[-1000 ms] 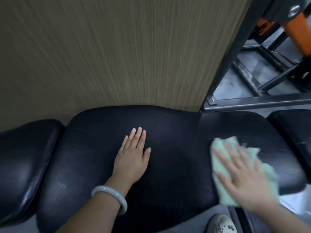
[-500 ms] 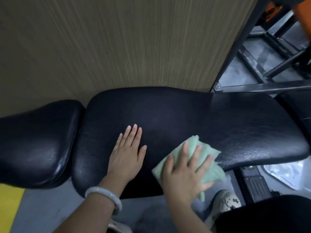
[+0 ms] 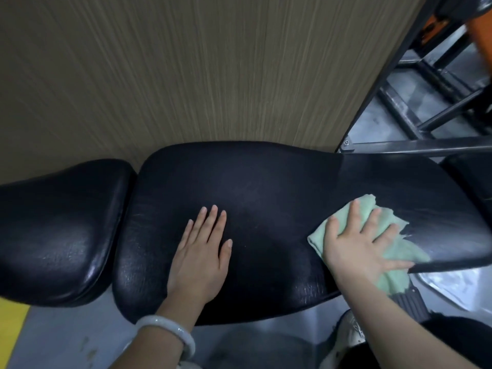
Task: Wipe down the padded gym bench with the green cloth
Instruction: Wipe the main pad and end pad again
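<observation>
The padded gym bench (image 3: 266, 209) fills the middle band of the frame, its long black pad running with its long axis left to right, the right end tilted slightly toward the lower right; a second, shorter black pad (image 3: 58, 230) sits just beside it at the left, separated by a narrow gap. The left hand (image 3: 202, 254) lies flat on the pad a little left of centre, palm down, fingers straight and close together pointing toward the top of the frame, thumb out to the right, holding nothing; a pale bangle (image 3: 170, 332) circles that wrist at the lower centre. The right hand (image 3: 359, 246) presses the green cloth (image 3: 391, 251) onto the pad in the right part of the frame, fingers spread and nearly straight, pointing up and to the right, not curled round the fabric. The cloth is crumpled (its far edge looks ragged) and stretches diagonally from the pad's surface down over its near edge at the lower right. A wood-grain panel (image 3: 186, 70) rises behind the bench, dark metal frame bars (image 3: 415, 147) cross the upper right, and a light shoe (image 3: 348, 331) shows at the bottom right on the grey floor (image 3: 66, 336).
</observation>
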Tool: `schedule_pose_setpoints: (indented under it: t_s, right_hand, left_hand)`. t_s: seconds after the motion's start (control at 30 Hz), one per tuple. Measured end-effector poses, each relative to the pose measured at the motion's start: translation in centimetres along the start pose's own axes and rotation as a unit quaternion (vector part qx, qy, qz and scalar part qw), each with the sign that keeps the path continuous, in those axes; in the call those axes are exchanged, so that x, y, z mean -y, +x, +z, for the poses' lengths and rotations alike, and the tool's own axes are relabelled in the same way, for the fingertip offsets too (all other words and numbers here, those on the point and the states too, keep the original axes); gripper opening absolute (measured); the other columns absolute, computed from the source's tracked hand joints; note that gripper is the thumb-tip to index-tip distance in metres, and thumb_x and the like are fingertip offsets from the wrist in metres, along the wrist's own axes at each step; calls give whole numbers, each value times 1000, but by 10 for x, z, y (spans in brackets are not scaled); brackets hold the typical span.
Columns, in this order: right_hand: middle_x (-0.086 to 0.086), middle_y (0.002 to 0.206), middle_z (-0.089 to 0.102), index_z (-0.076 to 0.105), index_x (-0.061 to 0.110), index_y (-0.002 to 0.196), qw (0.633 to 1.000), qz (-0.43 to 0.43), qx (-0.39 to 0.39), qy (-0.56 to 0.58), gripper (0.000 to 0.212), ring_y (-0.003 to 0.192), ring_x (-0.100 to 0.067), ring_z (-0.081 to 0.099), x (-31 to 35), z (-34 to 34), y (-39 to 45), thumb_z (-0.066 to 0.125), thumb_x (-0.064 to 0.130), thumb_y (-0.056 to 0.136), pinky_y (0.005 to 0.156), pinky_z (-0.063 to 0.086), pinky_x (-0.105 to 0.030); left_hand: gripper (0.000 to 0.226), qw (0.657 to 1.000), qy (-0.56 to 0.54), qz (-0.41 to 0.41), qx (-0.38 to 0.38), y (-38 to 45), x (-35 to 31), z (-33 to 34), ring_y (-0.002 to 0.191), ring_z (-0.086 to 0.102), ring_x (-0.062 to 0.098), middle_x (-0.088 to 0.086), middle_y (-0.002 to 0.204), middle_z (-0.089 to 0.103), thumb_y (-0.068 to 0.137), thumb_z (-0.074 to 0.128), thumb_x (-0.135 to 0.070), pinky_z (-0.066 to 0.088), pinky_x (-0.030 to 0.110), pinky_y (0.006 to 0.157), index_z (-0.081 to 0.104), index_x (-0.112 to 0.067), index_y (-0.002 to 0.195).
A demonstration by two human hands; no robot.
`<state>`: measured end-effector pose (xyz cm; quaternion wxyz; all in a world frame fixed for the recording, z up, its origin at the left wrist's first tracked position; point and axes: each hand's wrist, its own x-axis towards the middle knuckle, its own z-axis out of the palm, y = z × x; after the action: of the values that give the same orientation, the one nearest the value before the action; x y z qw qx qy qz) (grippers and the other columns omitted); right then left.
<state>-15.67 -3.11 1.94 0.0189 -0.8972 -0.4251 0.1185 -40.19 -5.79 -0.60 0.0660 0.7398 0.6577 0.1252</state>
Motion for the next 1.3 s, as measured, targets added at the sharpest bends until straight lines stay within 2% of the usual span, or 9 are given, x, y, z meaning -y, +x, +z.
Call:
schedule_pose_setpoints:
  t_s: [0.1,0.23,0.37,0.5,0.67,0.93,1.03,1.13,1.3]
  right_hand:
    - [-3,161,-6,0,39,152,996,-84,4,-39,60,145,-37,-11,25,17,-39,14,55,95,101,2,-78]
    - [-11,148,41,47,29,140,950,-311,-2,-29,61,139,-42,28,52,41,-92,34,52,85,98,10,-78]
    - [1,155,32,32,42,144,860,-499,13,-106,62,144,-30,21,41,27,-32,26,63,86,102,19,-74]
    - [16,157,-20,-17,56,140,892,-431,47,-127,64,144,-16,-23,55,1,50,-2,72,80,112,-4,-62]
    - [5,158,-22,-18,46,146,911,-385,58,-138,61,144,-24,-22,99,-1,48,4,61,91,109,-5,-67]
    - [11,161,6,11,48,148,729,-665,87,-140,54,148,-20,1,73,17,-8,11,62,96,110,12,-65]
    - [20,159,-3,4,53,147,772,-619,56,-133,60,147,-13,-7,53,-2,39,6,72,90,111,13,-63]
    - [26,153,-23,-20,63,136,828,-537,43,-152,67,141,-6,-26,85,-8,78,-13,82,72,113,1,-59]
    - [18,156,-20,-22,61,131,782,-593,60,-181,64,145,-16,-16,187,4,80,-9,77,71,112,3,-58]
  left_hand:
    - [58,1000,1,5,-2,0,1,0,145,10,12,-1,155,22,98,15,-41,1,29,116,28,-14,148]
    - [56,1000,-25,-7,-17,-1,3,1,145,14,11,0,154,25,99,18,-37,5,30,116,26,-9,147]
    - [55,998,-19,-41,-33,-2,3,2,145,13,11,1,154,27,101,16,-39,8,33,115,24,-8,146]
    - [60,998,-5,-58,-29,-3,3,5,146,4,9,-2,157,19,101,5,-46,5,32,115,23,-14,149]
    - [58,993,24,-105,-38,7,-2,6,145,15,16,3,156,24,102,9,-43,10,35,113,26,-12,148]
    - [74,962,-12,-257,-90,12,16,-3,145,-5,15,10,158,5,90,0,-44,-8,30,118,14,-3,149]
    - [71,968,7,-238,-79,10,34,-4,145,-9,15,8,158,-2,90,-2,-47,-10,32,117,2,-6,148]
    - [64,966,22,-250,-66,12,34,-3,145,17,22,13,155,22,96,18,-40,11,40,113,26,0,146]
    - [62,964,17,-243,-104,14,35,2,142,26,24,15,152,32,94,28,-36,19,42,110,37,2,142]
